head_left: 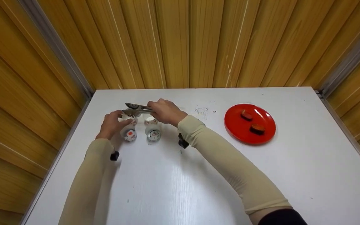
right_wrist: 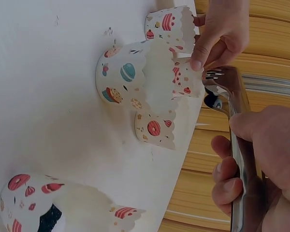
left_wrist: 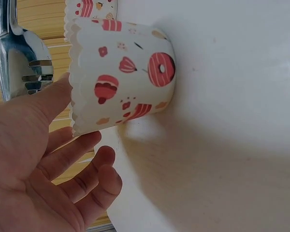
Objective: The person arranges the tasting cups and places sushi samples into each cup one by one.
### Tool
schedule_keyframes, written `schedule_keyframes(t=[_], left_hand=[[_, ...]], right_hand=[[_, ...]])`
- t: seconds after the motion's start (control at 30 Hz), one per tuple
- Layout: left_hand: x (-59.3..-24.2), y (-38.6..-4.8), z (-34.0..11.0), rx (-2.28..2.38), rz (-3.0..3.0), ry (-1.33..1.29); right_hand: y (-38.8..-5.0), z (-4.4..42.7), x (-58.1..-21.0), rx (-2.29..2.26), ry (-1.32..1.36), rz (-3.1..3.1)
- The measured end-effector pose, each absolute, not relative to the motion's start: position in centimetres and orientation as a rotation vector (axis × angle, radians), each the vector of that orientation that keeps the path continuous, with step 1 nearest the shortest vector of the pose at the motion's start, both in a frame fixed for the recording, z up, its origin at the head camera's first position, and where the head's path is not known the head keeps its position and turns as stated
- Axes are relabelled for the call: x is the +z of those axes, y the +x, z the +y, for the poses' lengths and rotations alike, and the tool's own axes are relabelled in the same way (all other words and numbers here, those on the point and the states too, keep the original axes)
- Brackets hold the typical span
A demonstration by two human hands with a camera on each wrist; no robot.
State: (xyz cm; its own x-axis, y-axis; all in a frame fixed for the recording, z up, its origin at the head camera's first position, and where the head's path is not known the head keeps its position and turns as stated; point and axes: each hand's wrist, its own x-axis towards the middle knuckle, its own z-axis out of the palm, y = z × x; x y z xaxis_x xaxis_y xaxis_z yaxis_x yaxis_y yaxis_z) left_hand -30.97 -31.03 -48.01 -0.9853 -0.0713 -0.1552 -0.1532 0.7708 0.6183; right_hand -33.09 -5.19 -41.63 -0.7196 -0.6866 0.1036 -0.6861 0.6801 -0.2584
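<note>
Metal serving tongs (head_left: 141,107) are gripped in my right hand (head_left: 166,111); their fork-shaped and spoon-shaped ends hover over the back-left paper baking cup (left_wrist: 125,72). Whether anything lies between those ends, I cannot tell. My left hand (head_left: 109,125) holds that cup at its scalloped rim, thumb on the near side and fingers on the far side. Beside it stands the back-right cup (head_left: 151,120). In front are two more cups: the front-left (head_left: 129,133) shows white with an orange patch inside, and the front-right (head_left: 153,132) contains a dark-edged, roll-like piece.
To the right, a red plate (head_left: 236,132) bears two sushi-like pieces, a reddish one (head_left: 246,115) and a dark-sided one with an orange top (head_left: 257,129). The white table (head_left: 173,187) ends at wood-look panels (head_left: 180,47) at the back and sides.
</note>
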Motion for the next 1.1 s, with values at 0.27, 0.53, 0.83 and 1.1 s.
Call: schedule_keyframes(t=[0.27, 0.53, 0.83, 1.1], left_hand=[[-47.95, -30.81, -30.97, 0.983, 2.893, -0.107], [-48.09, -30.97, -30.99, 1.008, 2.889, -0.099], [-48.25, -31.14, -31.1, 0.998, 2.88, -0.113], [-48.22, -31.21, -31.28, 0.983, 2.844, -0.162]], right_hand=[[-32.72, -5.41, -41.88, -0.426, -1.188, 2.879], [-32.77, -5.58, -41.97, -0.42, -1.134, 2.866], [-33.21, -5.26, -42.41, -0.463, -1.121, 2.862], [-33.48, -4.67, -42.58, -0.443, -1.135, 2.9]])
